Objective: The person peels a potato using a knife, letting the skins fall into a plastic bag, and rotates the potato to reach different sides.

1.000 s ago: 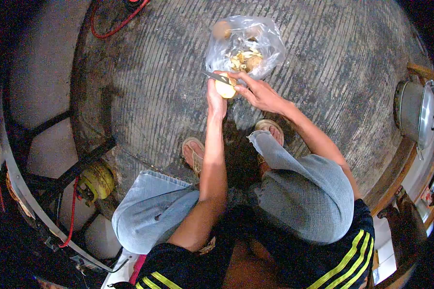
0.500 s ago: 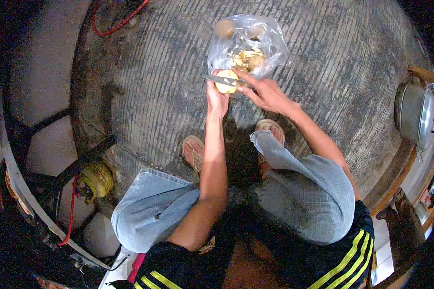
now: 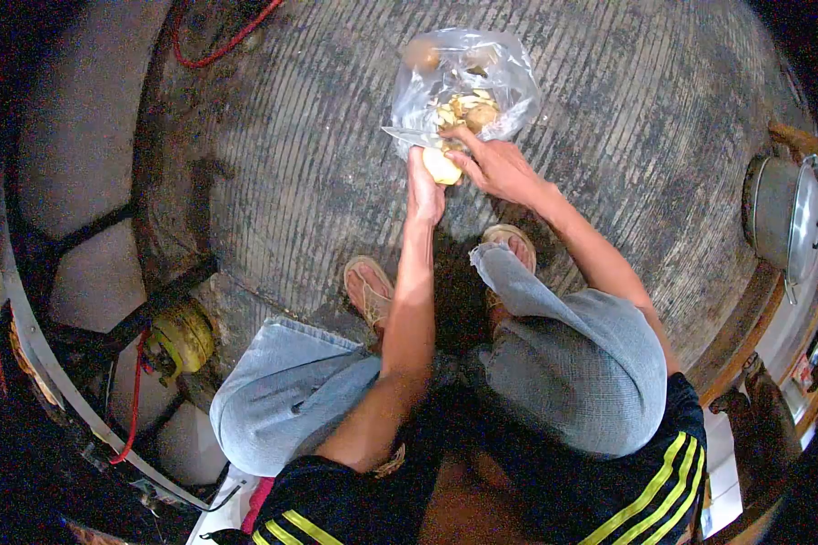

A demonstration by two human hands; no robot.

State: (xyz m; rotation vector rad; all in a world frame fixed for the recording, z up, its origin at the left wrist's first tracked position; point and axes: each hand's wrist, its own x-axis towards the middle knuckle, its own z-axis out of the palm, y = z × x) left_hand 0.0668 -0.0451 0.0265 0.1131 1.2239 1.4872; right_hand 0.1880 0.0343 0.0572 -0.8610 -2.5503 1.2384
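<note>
My left hand (image 3: pixel 424 189) is wrapped round a peeled, pale yellow potato (image 3: pixel 442 166). In my right hand (image 3: pixel 502 170) is a knife (image 3: pixel 411 136), its blade pointing left just above the potato, with my index finger stretched along it. The handle is mostly hidden by my fingers. Right beyond both hands a clear plastic bag (image 3: pixel 516 80) lies open on the floor. Inside it are pale peelings (image 3: pixel 463 103) and a brown unpeeled potato (image 3: pixel 481 117), with other brown round shapes (image 3: pixel 422 56) blurred by the plastic.
Beneath everything is a striped, worn floor (image 3: pixel 318 136). A lidded metal pot (image 3: pixel 782 213) stands at the right. To the left are a yellow-green gas cylinder (image 3: pixel 182 338) and a red hose (image 3: pixel 136 400). My sandalled feet (image 3: pixel 369 286) rest below my hands.
The knife has moved off the potato's face to just beyond its top. My left hand has brought the potato slightly right and closer to me.
</note>
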